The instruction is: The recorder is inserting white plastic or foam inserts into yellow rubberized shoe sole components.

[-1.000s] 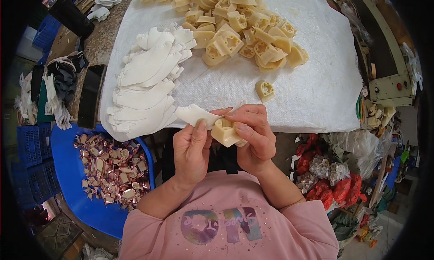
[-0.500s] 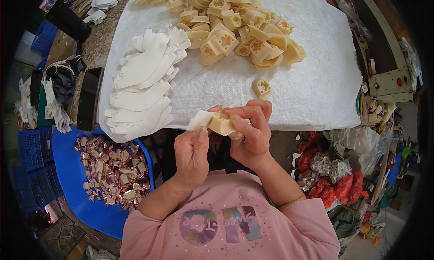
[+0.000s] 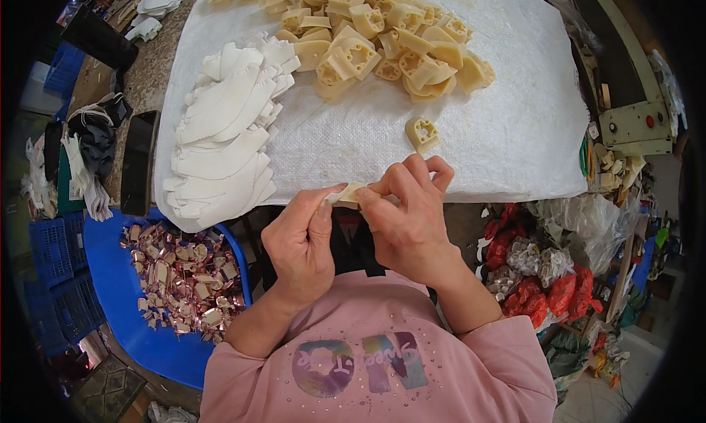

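Note:
Just off the near edge of the white-covered table, my left hand (image 3: 300, 240) pinches a white flexible cover piece (image 3: 336, 197) between thumb and fingers. Against it, my right hand (image 3: 412, 223) grips a cream plastic shoe heel (image 3: 354, 193), thumb pressed on top. Most of this heel is hidden by my fingers. One loose shoe heel (image 3: 421, 134) stands on the table just beyond my right hand. Farther back lies a heap of similar heels (image 3: 368, 37). To the left, overlapping white cover pieces (image 3: 220, 140) are fanned out in a stack.
A blue tub (image 3: 118, 290) of shiny pinkish pieces (image 3: 187, 276) stands at lower left. A dark phone (image 3: 140, 162) lies left of the white woven sheet (image 3: 515, 151). Red and clear plastic bags (image 3: 551, 287) are piled at right, below a green-grey metal frame (image 3: 636, 136).
My left hand has drawn slightly left and down. My right hand has turned over the heel, and the heel and cover piece now show much less between my fingers.

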`<control>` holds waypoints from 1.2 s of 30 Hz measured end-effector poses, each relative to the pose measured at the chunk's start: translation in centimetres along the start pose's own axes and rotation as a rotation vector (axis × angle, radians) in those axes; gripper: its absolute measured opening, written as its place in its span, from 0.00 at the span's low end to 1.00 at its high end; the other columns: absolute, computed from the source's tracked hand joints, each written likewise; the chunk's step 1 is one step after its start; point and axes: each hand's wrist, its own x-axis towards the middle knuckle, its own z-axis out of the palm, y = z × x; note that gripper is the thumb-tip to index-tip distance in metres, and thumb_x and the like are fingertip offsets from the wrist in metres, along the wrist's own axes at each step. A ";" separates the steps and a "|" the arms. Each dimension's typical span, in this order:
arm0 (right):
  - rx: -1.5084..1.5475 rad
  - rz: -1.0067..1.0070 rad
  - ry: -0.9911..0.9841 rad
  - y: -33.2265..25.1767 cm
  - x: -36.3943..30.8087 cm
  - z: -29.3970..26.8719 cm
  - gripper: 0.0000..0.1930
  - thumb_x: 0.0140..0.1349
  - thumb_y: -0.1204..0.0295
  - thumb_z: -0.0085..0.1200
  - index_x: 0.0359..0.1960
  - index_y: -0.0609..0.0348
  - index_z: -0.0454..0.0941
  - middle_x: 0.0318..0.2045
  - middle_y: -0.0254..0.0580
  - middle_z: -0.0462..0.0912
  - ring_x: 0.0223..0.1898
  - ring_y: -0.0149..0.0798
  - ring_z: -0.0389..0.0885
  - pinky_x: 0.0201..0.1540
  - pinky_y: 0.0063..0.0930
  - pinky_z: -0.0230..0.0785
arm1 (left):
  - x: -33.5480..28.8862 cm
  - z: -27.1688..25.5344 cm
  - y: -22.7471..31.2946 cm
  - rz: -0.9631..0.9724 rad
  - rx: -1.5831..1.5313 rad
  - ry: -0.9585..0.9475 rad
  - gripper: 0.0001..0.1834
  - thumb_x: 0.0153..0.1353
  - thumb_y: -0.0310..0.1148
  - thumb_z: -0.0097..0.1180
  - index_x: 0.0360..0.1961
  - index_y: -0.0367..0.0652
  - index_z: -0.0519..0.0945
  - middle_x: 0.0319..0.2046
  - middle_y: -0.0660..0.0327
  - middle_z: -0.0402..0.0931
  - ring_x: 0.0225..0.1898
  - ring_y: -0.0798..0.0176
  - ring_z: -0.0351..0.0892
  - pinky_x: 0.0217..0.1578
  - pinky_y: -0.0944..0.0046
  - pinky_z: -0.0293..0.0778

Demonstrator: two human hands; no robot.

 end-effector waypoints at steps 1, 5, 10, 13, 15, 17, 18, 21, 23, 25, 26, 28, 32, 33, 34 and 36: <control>0.000 0.005 0.001 0.0 -0.1 0.1 0.12 0.37 0.77 0.55 0.28 0.50 0.75 0.26 0.35 0.65 0.34 0.39 0.65 0.41 0.42 0.48 | 0.1 0.4 -0.3 0.113 0.030 0.037 0.10 0.64 0.26 0.47 0.40 0.30 0.77 0.29 0.53 0.78 0.28 0.65 0.76 0.31 0.69 0.71; 0.012 -0.078 0.078 0.6 -0.4 0.7 0.13 0.37 0.78 0.55 0.29 0.51 0.74 0.27 0.37 0.66 0.34 0.41 0.65 0.41 0.42 0.48 | 0.1 1.1 -1.1 0.322 0.149 0.051 0.10 0.63 0.25 0.49 0.41 0.30 0.76 0.32 0.50 0.77 0.30 0.56 0.77 0.32 0.65 0.73; 0.182 -0.043 0.117 2.2 -0.7 1.5 0.17 0.36 0.82 0.54 0.32 0.54 0.73 0.28 0.36 0.67 0.34 0.41 0.65 0.41 0.39 0.49 | 0.6 0.0 -1.3 0.258 -0.015 -0.077 0.11 0.62 0.28 0.52 0.43 0.33 0.78 0.35 0.53 0.75 0.34 0.61 0.76 0.34 0.68 0.72; 0.437 -0.023 0.179 2.5 -0.7 1.5 0.17 0.36 0.86 0.53 0.32 0.55 0.73 0.28 0.36 0.69 0.33 0.40 0.66 0.40 0.36 0.50 | 0.6 0.0 -2.6 0.145 -0.285 -0.133 0.12 0.61 0.30 0.54 0.45 0.36 0.78 0.34 0.57 0.74 0.36 0.66 0.74 0.34 0.71 0.71; 0.613 0.000 0.185 2.4 -0.6 1.5 0.16 0.37 0.86 0.54 0.30 0.56 0.73 0.27 0.36 0.71 0.32 0.40 0.67 0.40 0.35 0.51 | 0.8 0.2 -2.8 0.128 -0.482 -0.173 0.12 0.60 0.31 0.55 0.45 0.39 0.79 0.32 0.61 0.72 0.36 0.70 0.73 0.33 0.74 0.70; 0.649 0.010 0.157 2.5 -1.0 1.4 0.15 0.38 0.86 0.54 0.31 0.57 0.73 0.26 0.37 0.70 0.31 0.41 0.68 0.40 0.35 0.52 | 1.0 0.4 -2.5 0.140 -0.458 -0.165 0.12 0.59 0.30 0.57 0.43 0.39 0.80 0.31 0.61 0.72 0.34 0.69 0.73 0.32 0.73 0.69; 0.683 0.020 0.129 2.5 -1.2 1.3 0.14 0.39 0.85 0.54 0.31 0.58 0.73 0.26 0.37 0.70 0.31 0.42 0.68 0.40 0.35 0.52 | 1.0 0.5 -2.3 0.154 -0.436 -0.156 0.12 0.57 0.30 0.59 0.42 0.39 0.80 0.29 0.62 0.73 0.32 0.69 0.72 0.31 0.72 0.69; 0.696 0.030 0.097 2.3 -1.2 1.0 0.14 0.38 0.85 0.53 0.30 0.58 0.72 0.26 0.39 0.69 0.31 0.42 0.67 0.39 0.34 0.52 | 1.5 0.0 -2.2 0.330 -0.070 -0.127 0.11 0.53 0.30 0.63 0.37 0.39 0.80 0.23 0.62 0.72 0.26 0.65 0.70 0.28 0.69 0.67; 0.662 0.028 0.073 2.1 -1.3 0.9 0.14 0.37 0.85 0.53 0.29 0.57 0.72 0.25 0.39 0.68 0.31 0.42 0.67 0.39 0.34 0.51 | 1.8 0.0 -1.5 0.387 0.006 -0.131 0.10 0.54 0.32 0.61 0.34 0.38 0.79 0.21 0.62 0.71 0.25 0.65 0.67 0.27 0.69 0.64; 0.628 0.024 0.048 2.1 -1.4 0.8 0.15 0.36 0.86 0.52 0.29 0.57 0.71 0.25 0.39 0.67 0.31 0.42 0.66 0.39 0.33 0.51 | 2.0 0.2 -1.3 0.443 0.082 -0.132 0.11 0.56 0.34 0.60 0.31 0.37 0.78 0.20 0.63 0.69 0.24 0.65 0.64 0.26 0.69 0.62; 0.598 0.029 0.032 2.1 -1.5 0.9 0.15 0.35 0.86 0.52 0.28 0.57 0.71 0.25 0.39 0.66 0.31 0.42 0.65 0.39 0.33 0.50 | 2.1 0.3 -1.3 0.478 0.107 -0.131 0.10 0.56 0.34 0.60 0.29 0.37 0.77 0.18 0.63 0.68 0.22 0.64 0.63 0.25 0.68 0.61; 0.571 0.031 0.013 2.2 -1.6 0.9 0.15 0.34 0.86 0.51 0.28 0.56 0.71 0.25 0.39 0.66 0.31 0.42 0.65 0.38 0.33 0.50 | 2.4 0.5 -1.2 0.510 0.134 -0.128 0.10 0.56 0.33 0.60 0.27 0.37 0.76 0.17 0.62 0.67 0.21 0.63 0.62 0.24 0.67 0.60; 0.581 0.002 -0.035 1.8 -1.6 1.0 0.16 0.34 0.86 0.52 0.28 0.56 0.71 0.25 0.38 0.66 0.31 0.42 0.65 0.39 0.33 0.50 | 2.7 0.6 -1.5 0.590 0.137 -0.177 0.08 0.51 0.26 0.62 0.22 0.38 0.74 0.15 0.60 0.65 0.18 0.59 0.62 0.20 0.63 0.60; 0.606 -0.003 -0.041 1.6 -1.6 1.0 0.16 0.34 0.86 0.52 0.28 0.56 0.71 0.25 0.38 0.67 0.31 0.42 0.66 0.39 0.33 0.50 | 2.7 0.5 -1.6 0.575 0.123 -0.203 0.09 0.50 0.26 0.63 0.21 0.39 0.73 0.15 0.60 0.64 0.17 0.59 0.61 0.20 0.63 0.60; 0.602 -0.001 -0.041 1.6 -1.7 1.2 0.16 0.34 0.86 0.52 0.28 0.56 0.71 0.25 0.38 0.67 0.31 0.42 0.66 0.39 0.33 0.50 | 2.6 0.6 -1.6 0.576 0.119 -0.204 0.09 0.50 0.26 0.63 0.21 0.39 0.73 0.15 0.60 0.64 0.17 0.59 0.61 0.20 0.63 0.60; 0.649 -0.014 0.090 1.9 -1.8 1.8 0.16 0.36 0.85 0.54 0.30 0.56 0.72 0.28 0.37 0.72 0.33 0.40 0.68 0.40 0.34 0.52 | 2.2 0.6 -1.2 0.568 0.095 -0.155 0.07 0.46 0.23 0.64 0.22 0.39 0.76 0.17 0.62 0.65 0.20 0.59 0.63 0.22 0.64 0.61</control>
